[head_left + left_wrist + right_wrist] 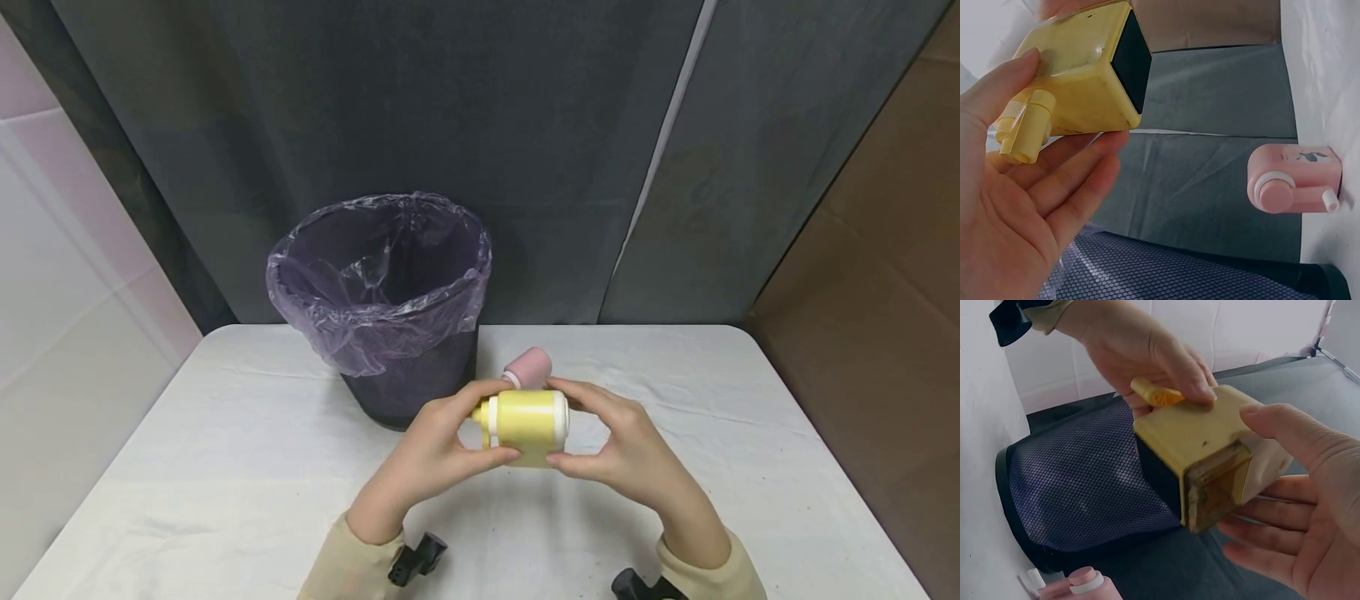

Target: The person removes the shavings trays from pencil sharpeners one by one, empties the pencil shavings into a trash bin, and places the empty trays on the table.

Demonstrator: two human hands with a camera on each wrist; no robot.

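A yellow hand-crank pencil sharpener (527,421) lies on its side between both hands, raised over the table. My left hand (427,450) grips its crank end, thumb on the near side and fingers on the far side. At the opposite end, my right hand (630,442) holds it between thumb and fingers. The left wrist view shows the yellow crank (1030,130) by the left palm and a dark panel (1132,61) on one face. Dark smudges mark a recess (1217,487) in the body in the right wrist view. A pink pencil sharpener (529,367) stands just beyond the hands.
A dark mesh trash bin (412,383) with a translucent purple liner (360,333) stands at the back left of the white-covered table (225,483). Grey curtain (420,100) hangs behind, with a white panel (75,233) left and a brown one (877,292) right.
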